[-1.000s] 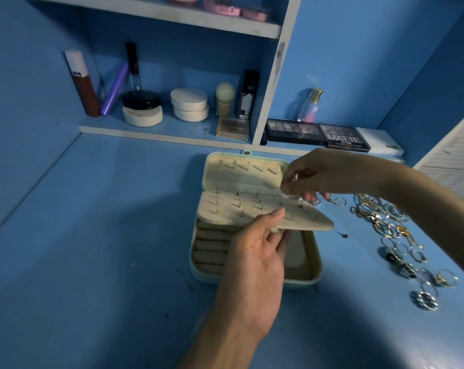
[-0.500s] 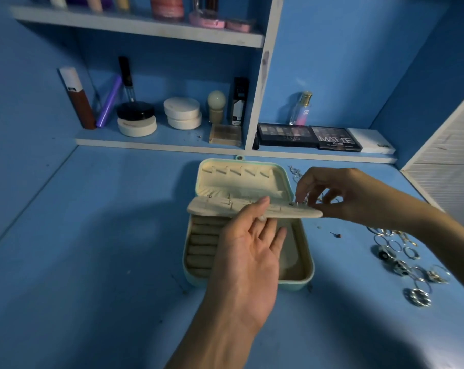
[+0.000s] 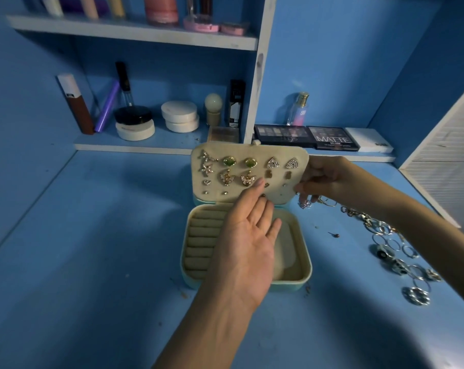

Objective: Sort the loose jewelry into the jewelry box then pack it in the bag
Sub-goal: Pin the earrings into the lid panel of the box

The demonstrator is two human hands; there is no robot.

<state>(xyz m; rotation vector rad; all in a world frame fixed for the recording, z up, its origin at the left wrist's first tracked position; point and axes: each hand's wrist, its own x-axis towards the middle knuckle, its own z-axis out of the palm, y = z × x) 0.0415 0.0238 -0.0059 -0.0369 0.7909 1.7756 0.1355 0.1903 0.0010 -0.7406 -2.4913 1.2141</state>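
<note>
Over the jewelry box (image 3: 304, 272), held earring panel (image 3: 278, 194) upright, right hand (image 3: 329, 179) pinching its right edge. Touched lower edge with left hand (image 3: 247, 243), fingers straight.

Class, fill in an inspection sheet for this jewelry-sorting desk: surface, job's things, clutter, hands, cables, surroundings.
Surface: blue tabletop.
Job's things: jewelry box open; earring panel upright, carrying earrings; loose rings right of the box; no bag seen.
Clutter: one small pin beside the box.
Hands: left hand flat, fingertip on the panel; right hand grips the panel's right edge.
Cables: nothing seen.
Surroundings: shelves with cosmetics; blue walls.
</note>
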